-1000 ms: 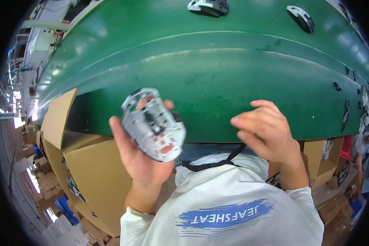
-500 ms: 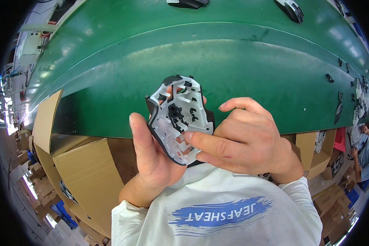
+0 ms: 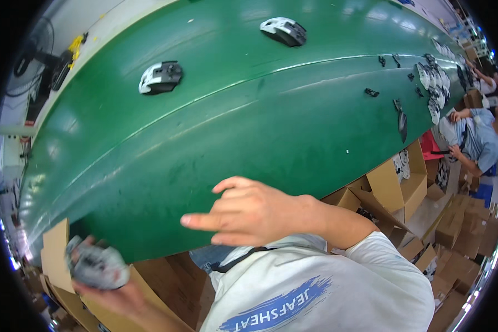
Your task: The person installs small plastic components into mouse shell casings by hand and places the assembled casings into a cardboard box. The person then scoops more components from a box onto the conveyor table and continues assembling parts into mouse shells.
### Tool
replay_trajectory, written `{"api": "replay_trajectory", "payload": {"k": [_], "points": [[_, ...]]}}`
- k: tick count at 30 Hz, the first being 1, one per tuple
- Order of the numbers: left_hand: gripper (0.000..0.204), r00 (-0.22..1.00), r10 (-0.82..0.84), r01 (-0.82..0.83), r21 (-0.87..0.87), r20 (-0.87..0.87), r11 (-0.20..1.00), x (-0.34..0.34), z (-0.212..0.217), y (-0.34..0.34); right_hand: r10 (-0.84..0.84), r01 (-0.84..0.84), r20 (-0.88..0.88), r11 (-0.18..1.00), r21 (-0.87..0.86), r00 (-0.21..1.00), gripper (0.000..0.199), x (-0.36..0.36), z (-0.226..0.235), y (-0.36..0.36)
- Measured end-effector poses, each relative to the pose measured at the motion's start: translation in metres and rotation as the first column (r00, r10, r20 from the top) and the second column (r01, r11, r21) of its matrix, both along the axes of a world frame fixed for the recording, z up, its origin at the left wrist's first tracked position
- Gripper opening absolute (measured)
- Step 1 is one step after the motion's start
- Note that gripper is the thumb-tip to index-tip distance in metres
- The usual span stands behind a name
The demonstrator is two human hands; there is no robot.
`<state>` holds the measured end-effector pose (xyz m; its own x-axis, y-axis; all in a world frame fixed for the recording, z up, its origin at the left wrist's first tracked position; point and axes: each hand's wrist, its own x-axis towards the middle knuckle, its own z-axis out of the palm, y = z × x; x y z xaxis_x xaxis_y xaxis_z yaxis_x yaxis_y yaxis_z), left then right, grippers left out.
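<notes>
My left hand [image 3: 108,288] grips a grey and white computer mouse part [image 3: 94,265] low at the left, over an open cardboard box [image 3: 55,260] below the belt's edge. My right hand [image 3: 249,213] hovers in the middle, holding nothing, fingers loosely spread and pointing left over the near edge of the green conveyor belt [image 3: 232,127]. On the belt farther away lie a white and black mouse [image 3: 160,77] at the left and another mouse [image 3: 285,30] near the top.
Several mouse parts [image 3: 434,91] and small black pieces [image 3: 372,92] lie on the belt at the right. Another person [image 3: 476,138] sits at the far right. Open cardboard boxes [image 3: 393,182] stand below the belt's edge, with more stacked on the floor at right.
My left hand has carried the mouse part down and left, away from my right hand, which let go of it. The view has turned, showing more of the belt.
</notes>
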<state>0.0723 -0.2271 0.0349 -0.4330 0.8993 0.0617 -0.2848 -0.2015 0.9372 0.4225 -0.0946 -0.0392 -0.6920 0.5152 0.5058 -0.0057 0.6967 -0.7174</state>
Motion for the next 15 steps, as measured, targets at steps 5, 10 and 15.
{"api": "replay_trajectory", "payload": {"k": [5,10,15], "points": [[0.052,0.443,0.652,-0.774,0.104,-0.616,0.625,-0.146,0.058,-0.103,-0.273,0.277,0.154,0.961,-0.003,0.950,0.047,0.067,-0.027,0.012],[0.048,-0.270,0.208,-0.886,0.327,-0.940,0.329,-0.251,0.075,-0.249,-0.379,0.396,0.142,0.910,-0.119,0.914,0.030,0.107,-0.041,0.012],[0.053,-0.414,0.098,-0.854,0.424,-0.905,0.303,-0.313,0.053,-0.279,-0.631,0.644,0.246,0.764,0.035,0.736,0.022,0.148,-0.032,0.043]]}}
